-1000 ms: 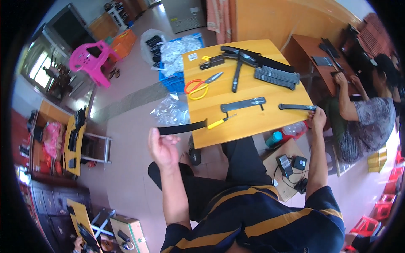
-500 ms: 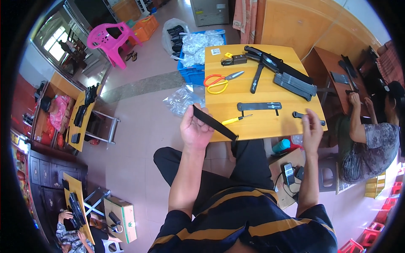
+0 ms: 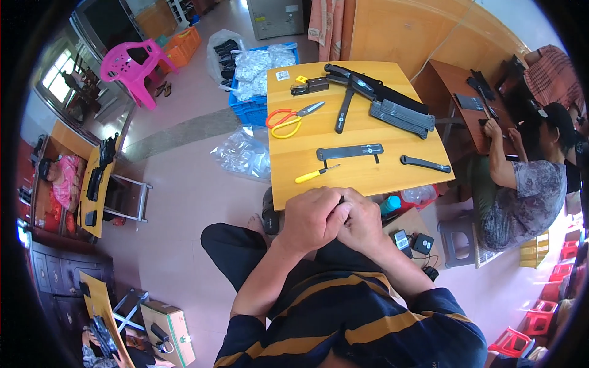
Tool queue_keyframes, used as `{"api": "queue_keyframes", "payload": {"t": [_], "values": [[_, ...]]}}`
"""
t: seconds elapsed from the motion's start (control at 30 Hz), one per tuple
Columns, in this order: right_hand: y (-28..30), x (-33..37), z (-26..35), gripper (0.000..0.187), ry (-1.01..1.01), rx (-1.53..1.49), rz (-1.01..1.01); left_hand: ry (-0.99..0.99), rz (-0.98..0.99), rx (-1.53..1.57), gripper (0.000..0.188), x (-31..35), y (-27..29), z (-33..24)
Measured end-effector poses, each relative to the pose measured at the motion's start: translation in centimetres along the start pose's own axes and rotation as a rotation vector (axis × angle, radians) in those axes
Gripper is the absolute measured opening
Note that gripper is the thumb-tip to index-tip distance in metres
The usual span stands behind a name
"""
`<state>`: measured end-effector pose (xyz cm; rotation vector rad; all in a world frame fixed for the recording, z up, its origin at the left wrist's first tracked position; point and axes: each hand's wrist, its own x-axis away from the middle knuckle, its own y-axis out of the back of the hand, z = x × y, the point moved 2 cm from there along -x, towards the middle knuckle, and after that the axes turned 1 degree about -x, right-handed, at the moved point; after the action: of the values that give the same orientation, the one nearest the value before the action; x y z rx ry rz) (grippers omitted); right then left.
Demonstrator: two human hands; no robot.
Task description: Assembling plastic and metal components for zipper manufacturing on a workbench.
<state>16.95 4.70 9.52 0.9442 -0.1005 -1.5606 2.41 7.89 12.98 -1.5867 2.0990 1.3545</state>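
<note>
Above the table's front edge, my left hand (image 3: 311,216) and my right hand (image 3: 363,221) are pressed together, fingers curled inward. Between the thumbs shows a bit of a black strap (image 3: 342,200); the rest is hidden by the hands. Just beyond them on the wooden table (image 3: 288,196) lies a yellow-handled tool (image 3: 308,176) with a thin metal tip. Behind it is a flat black band (image 3: 350,151) with two short tabs. A narrow black strip (image 3: 425,164) lies to the right.
Red-and-yellow-handled scissors (image 3: 297,118), a small dark box (image 3: 311,86), a black strip (image 3: 344,111) and a stack of dark straps (image 3: 402,118) lie farther back. Left of the table stand a blue crate (image 3: 250,110) and a plastic bag (image 3: 245,153). A co-worker (image 3: 521,184) sits at right.
My right hand has left the narrow strip on the table and come in to meet my left hand. The black strap, earlier stretched out from my left hand, is now mostly covered. The view has shifted right.
</note>
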Motion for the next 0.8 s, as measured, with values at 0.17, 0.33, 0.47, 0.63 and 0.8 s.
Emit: {"api": "queue_keyframes", "payload": {"t": [0.17,0.33,0.47,0.63,0.8], "values": [[0.7,1.3,-1.8,0.028,-0.074,-0.093,0.045,0.006,0.165,0.061,0.021,-0.3,-0.1,0.3],[1.1,2.6,-4.5,0.018,-0.251,-0.281,-0.067,0.213,0.002,0.067,0.015,0.3,-0.7,4.0],[1.9,3.8,-7.3,0.015,-0.622,-0.667,-0.237,0.289,-0.005,-0.366,0.023,2.4,-2.2,9.9],[3.1,3.8,-9.2,0.018,-0.640,-0.579,-0.324,0.305,0.174,-0.543,0.031,3.8,-4.2,13.3],[4.0,4.4,-10.4,0.017,-0.630,-0.555,-0.367,0.400,0.159,-0.473,0.024,4.6,-3.7,15.3]]}}
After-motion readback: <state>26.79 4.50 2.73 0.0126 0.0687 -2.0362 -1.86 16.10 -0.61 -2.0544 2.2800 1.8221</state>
